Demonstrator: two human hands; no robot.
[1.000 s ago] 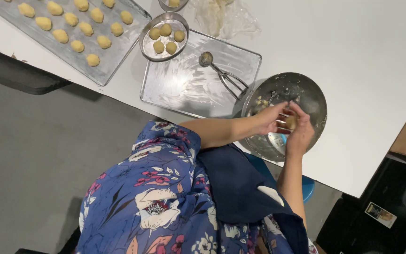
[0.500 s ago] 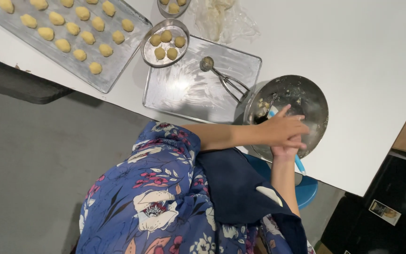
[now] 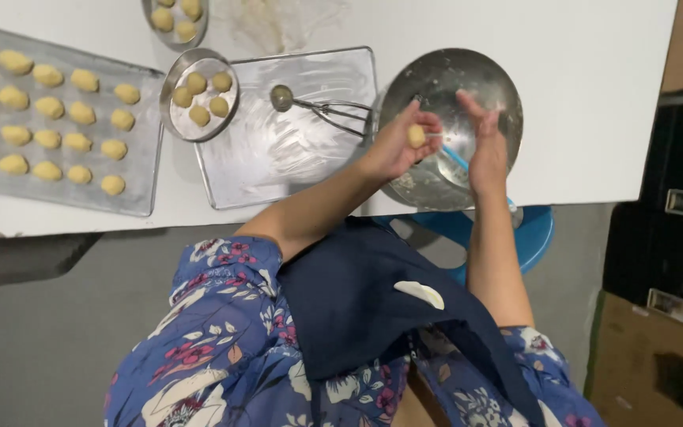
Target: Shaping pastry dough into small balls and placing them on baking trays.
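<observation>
You're pinching the dough ball (image 3: pixel 416 136) in your left hand (image 3: pixel 399 146) fingers above the steel bowl (image 3: pixel 493 79), so crumbs probably drop inside, while your right hand (image 3: pixel 485 150) hovers open-palmed alongside.

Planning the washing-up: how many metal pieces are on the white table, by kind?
Flat trays: 2, one with dough pieces, one bare
Small round pans: 2
Mixing bowl: 1
Scoop: 1
Total: 6
The left hand holds a dough ball over the bowl.
</observation>
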